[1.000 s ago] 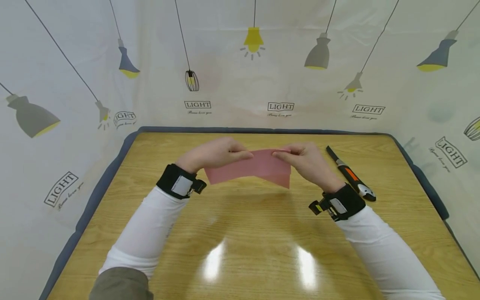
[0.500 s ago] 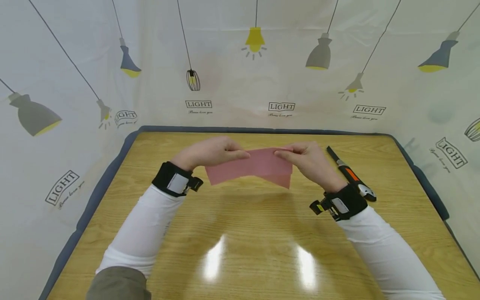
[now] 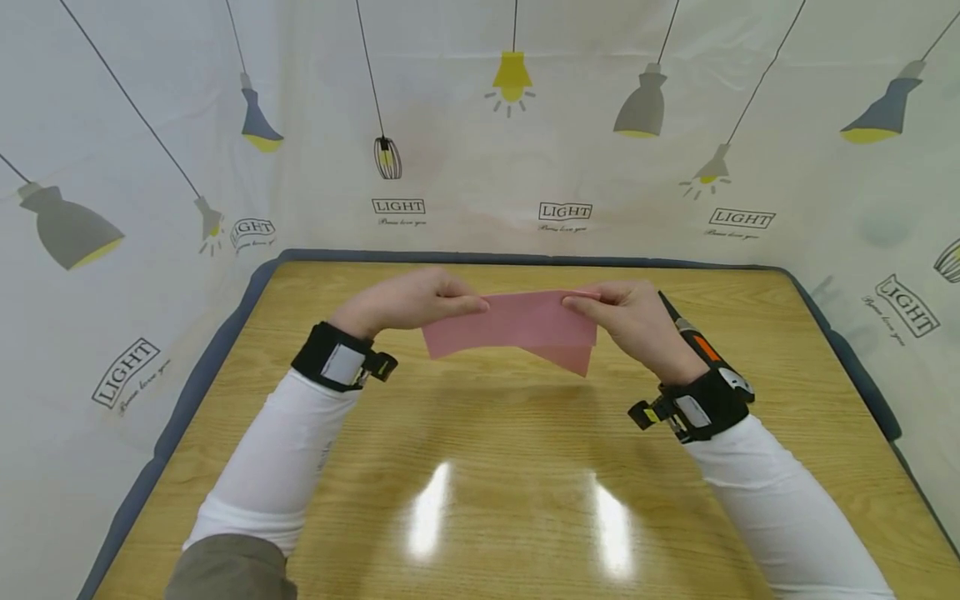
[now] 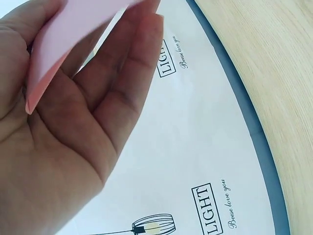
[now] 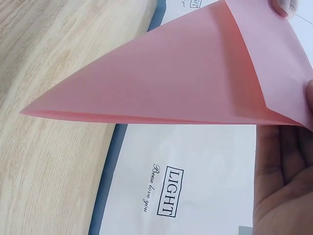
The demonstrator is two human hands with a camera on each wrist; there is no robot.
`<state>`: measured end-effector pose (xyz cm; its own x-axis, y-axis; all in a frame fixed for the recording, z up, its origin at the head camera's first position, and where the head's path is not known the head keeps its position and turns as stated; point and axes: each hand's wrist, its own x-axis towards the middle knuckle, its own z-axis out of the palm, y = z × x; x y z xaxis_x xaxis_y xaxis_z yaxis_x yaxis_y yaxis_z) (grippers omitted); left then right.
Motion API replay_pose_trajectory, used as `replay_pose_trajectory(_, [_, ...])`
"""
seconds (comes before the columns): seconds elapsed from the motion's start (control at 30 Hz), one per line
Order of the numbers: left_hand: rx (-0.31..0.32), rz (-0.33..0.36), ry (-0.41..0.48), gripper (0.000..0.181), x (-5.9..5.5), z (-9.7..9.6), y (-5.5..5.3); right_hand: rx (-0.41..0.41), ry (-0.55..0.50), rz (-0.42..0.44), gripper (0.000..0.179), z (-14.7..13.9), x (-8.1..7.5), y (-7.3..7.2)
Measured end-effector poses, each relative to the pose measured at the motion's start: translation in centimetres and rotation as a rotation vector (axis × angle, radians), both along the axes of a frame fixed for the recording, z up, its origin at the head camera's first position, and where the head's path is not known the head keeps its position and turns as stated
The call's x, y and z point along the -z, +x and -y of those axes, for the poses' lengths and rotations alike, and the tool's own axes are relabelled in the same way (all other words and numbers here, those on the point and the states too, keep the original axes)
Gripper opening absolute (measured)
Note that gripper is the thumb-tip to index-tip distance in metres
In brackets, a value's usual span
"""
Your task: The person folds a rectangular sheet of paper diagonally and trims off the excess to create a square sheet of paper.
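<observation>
"Where is the pink paper (image 3: 517, 321)?"

"Up in the air above the table (image 3: 510, 442), stretched between the left hand (image 3: 408, 302) and the right hand (image 3: 637, 325). It isn't touching the wood."

"How are the fingers set on it?"

"Clamped on it, both sides. The left thumb lies over the paper's left part, and the left wrist view has the sheet caught between thumb and palm side, the other fingers stretched out in a loose curve. The right thumb presses the front near the top right corner, pinching the upper edge."

"Is the sheet flat?"

"No, folded. A band faces the wearer, and a darker corner hangs below it at the right end. From the right wrist it narrows to a long point, with the band overlapping its wide end."

"Anything else on the table?"

"A black-and-orange cutter (image 3: 707, 350), just beyond the right hand and partly hidden by it, narrow end pointing away."

"And on the arms?"

"White sleeves (image 3: 258, 467), with a black strap and small camera at each wrist. Behind the table's far edge hangs a pale backdrop (image 3: 450, 92) printed with lamps and the word LIGHT."
</observation>
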<state>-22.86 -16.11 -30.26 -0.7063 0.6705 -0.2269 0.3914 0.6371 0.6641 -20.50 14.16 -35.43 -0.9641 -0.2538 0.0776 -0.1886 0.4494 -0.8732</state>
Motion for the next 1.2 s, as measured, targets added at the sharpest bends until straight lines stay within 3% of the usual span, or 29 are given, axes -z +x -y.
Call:
replay_pose_trajectory(0.27, [-0.046, 0.005, 0.022, 0.035, 0.3, 1.0, -0.1, 0.006, -0.072, 0.023, 0.029, 0.0, -0.8, 0.8])
replay_pose_trajectory(0.57, [-0.087, 0.003, 0.056, 0.038, 0.5, 2.1, -0.1, 0.015, -0.118, 0.034, 0.033, -0.9, 0.7, -0.2])
replay_pose_trajectory(0.8, [-0.154, 0.036, 0.111, 0.031, -1.5, 1.9, 1.6, 0.031, -0.122, 0.051, 0.036, -1.3, 0.8, -0.3])
replay_pose_trajectory(0.97, [-0.202, 0.031, 0.169, 0.032, 0.2, 2.7, 0.6, 0.035, -0.118, 0.046, 0.036, -1.6, 0.9, -0.3])
replay_pose_trajectory(1.2, [-0.288, -0.083, 0.227, 0.033, 1.7, 3.3, -0.3, 0.037, -0.121, 0.054, 0.037, -1.7, 1.1, -0.6])
